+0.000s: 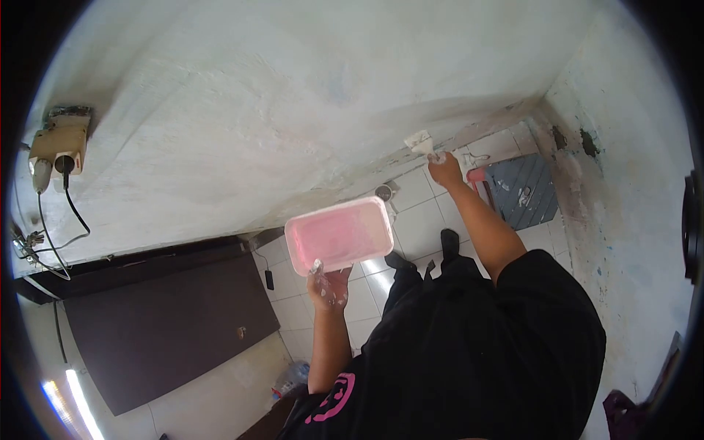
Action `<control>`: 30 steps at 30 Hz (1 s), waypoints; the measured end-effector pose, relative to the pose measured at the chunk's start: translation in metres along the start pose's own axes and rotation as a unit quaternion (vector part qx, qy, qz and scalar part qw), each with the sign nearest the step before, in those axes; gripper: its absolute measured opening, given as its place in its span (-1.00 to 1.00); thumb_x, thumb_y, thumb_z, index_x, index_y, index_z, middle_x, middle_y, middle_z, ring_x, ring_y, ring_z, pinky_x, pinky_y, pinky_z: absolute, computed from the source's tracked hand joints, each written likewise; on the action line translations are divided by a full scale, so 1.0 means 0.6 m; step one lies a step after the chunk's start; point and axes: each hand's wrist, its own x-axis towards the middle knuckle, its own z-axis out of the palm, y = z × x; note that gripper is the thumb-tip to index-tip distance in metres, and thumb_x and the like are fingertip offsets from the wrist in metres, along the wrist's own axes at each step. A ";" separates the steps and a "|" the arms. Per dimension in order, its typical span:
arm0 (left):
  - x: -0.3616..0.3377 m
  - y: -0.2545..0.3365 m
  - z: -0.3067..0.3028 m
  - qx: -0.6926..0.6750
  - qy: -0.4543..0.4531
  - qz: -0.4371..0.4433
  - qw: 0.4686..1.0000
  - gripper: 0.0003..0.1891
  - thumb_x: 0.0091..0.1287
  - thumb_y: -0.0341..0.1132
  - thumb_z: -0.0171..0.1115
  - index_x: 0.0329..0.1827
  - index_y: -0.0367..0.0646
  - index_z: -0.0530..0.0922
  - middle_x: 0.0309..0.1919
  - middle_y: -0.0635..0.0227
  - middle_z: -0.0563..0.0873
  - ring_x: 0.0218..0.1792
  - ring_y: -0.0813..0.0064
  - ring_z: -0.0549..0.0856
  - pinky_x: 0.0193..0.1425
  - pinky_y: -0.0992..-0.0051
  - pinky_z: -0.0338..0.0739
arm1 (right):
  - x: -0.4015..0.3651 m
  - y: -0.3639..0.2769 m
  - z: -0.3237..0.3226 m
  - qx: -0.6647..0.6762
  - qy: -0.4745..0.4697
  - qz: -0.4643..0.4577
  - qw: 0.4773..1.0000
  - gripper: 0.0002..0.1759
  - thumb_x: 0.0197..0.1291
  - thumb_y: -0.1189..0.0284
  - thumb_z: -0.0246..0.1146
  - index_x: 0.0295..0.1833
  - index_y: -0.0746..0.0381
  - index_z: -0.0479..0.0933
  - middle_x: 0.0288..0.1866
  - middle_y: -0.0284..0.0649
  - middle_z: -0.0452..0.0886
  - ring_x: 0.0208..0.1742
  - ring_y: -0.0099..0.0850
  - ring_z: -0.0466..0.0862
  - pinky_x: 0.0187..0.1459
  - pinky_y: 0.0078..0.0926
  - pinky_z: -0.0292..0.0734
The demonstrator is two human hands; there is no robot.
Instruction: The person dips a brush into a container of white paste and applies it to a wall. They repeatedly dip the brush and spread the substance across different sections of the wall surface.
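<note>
My left hand (330, 287), smeared with white, grips the near edge of a shallow pink tray (345, 233). The thumb lies over its rim and the fingers are underneath. A pale white film covers much of the tray's inside. Out in front and to the right, my right hand (445, 171) is closed around the handle of a putty knife (419, 142). White paste coats its broad blade, which overlaps the lower part of the whitish wall (279, 110) in this view. White smears also show on the right hand's fingers.
A grey plastic stool (522, 192) stands on the tiled floor by the right corner. A small cup (383, 192) sits near the wall's foot. At left are a dark brown panel (169, 323) and a wall socket (57, 150) with plugged-in, hanging cords.
</note>
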 end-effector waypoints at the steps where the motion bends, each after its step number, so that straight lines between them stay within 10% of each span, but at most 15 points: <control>1: -0.001 -0.001 -0.002 -0.001 0.009 -0.004 1.000 -0.36 0.25 -0.11 0.11 0.37 -0.15 0.20 0.26 0.13 0.42 0.24 0.13 0.48 0.27 0.03 0.44 | -0.003 -0.026 -0.013 -0.008 -0.004 -0.010 1.000 -0.61 0.19 0.16 0.14 -0.11 0.27 0.58 -0.20 0.12 0.61 -0.03 0.08 0.58 0.01 -0.11 0.47; 11: 0.000 -0.005 -0.005 0.001 0.043 -0.020 0.999 -0.36 0.25 -0.10 0.10 0.37 -0.15 0.20 0.25 0.13 0.43 0.25 0.12 0.47 0.27 0.02 0.43 | -0.060 -0.251 -0.114 0.213 0.039 -0.273 0.937 -0.67 0.32 0.27 0.13 -0.04 0.35 0.51 -0.38 -0.02 0.60 -0.38 -0.23 0.59 -0.24 -0.45 0.46; 14: 0.001 -0.010 -0.020 -0.012 0.051 -0.022 0.998 -0.37 0.25 -0.11 0.11 0.36 -0.15 0.21 0.25 0.13 0.44 0.25 0.12 0.47 0.26 0.02 0.44 | -0.012 -0.187 -0.038 0.144 0.069 -0.200 0.967 -0.69 0.28 0.28 0.12 -0.01 0.26 0.50 -0.37 0.06 0.61 -0.31 0.07 0.59 -0.23 -0.32 0.50; 24: -0.003 -0.009 -0.020 0.006 0.076 -0.016 0.997 -0.37 0.25 -0.11 0.10 0.36 -0.13 0.21 0.25 0.13 0.44 0.22 0.12 0.50 0.23 0.04 0.47 | 0.000 -0.145 0.027 0.021 -0.030 -0.027 0.999 -0.66 0.31 0.23 0.06 -0.10 0.31 0.51 -0.25 0.15 0.58 -0.14 0.13 0.57 -0.11 -0.10 0.45; 30: -0.001 -0.014 -0.036 -0.028 0.047 -0.030 0.998 -0.42 0.27 -0.17 0.09 0.35 -0.14 0.23 0.25 0.15 0.45 0.25 0.11 0.47 0.33 0.00 0.36 | -0.051 -0.275 -0.077 0.175 0.057 -0.219 0.958 -0.63 0.33 0.21 0.05 -0.06 0.32 0.51 -0.32 0.13 0.59 -0.21 0.10 0.59 -0.14 -0.16 0.47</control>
